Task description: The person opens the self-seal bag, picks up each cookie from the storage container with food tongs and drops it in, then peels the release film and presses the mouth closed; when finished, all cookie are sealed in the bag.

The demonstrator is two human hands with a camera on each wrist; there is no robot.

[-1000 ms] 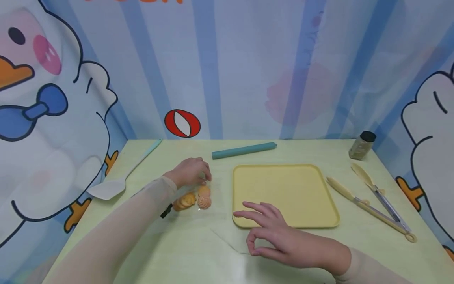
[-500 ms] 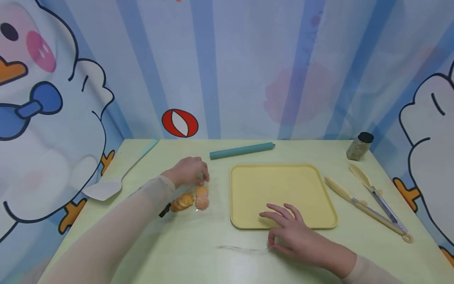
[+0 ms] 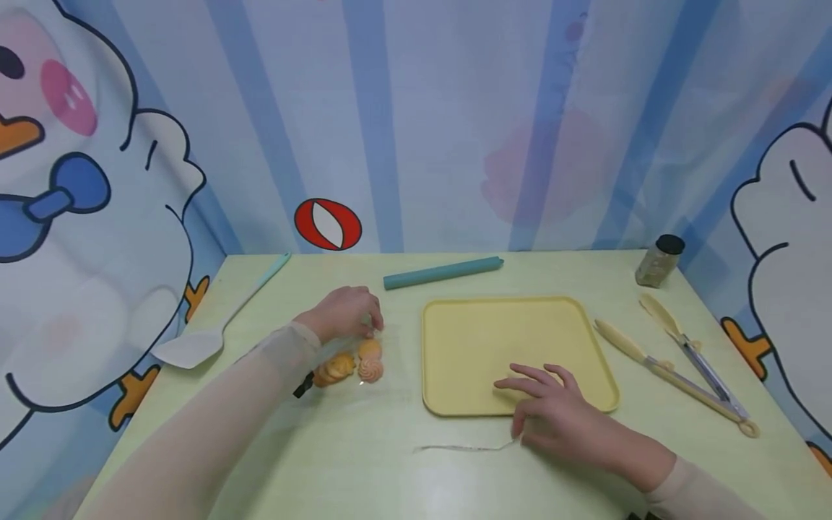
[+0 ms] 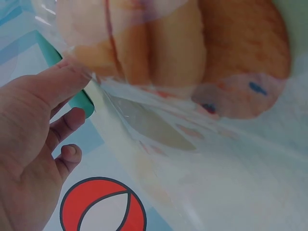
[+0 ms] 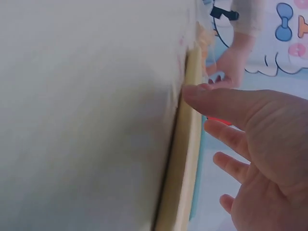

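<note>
In the head view my left hand [image 3: 343, 314] pinches the top of a clear plastic bag with several cookies [image 3: 370, 370] in it, left of the yellow tray. The left wrist view shows the see-through bag [image 4: 154, 122] close up, its edge between thumb and fingers. My right hand [image 3: 568, 415], over the tray's front edge, pinches the end of a thin pale strip [image 3: 464, 448] between thumb and index finger. The strip trails leftward above the table, and its other end is free. My other right fingers are spread. Whether the bag touches the table I cannot tell.
The yellow tray [image 3: 432, 361] lies mid-table. Behind it is a teal stick-shaped roll [image 3: 443, 273]. A white spatula [image 3: 195, 347] lies at the left; tongs [image 3: 682, 383] and a black-lidded jar [image 3: 659, 261] are on the right. A printed curtain [image 3: 442, 130] hangs behind.
My right hand has moved right and slightly up, drawing the pale strip along with it, away from the bag. My left hand has stayed nearly still at the bag.
</note>
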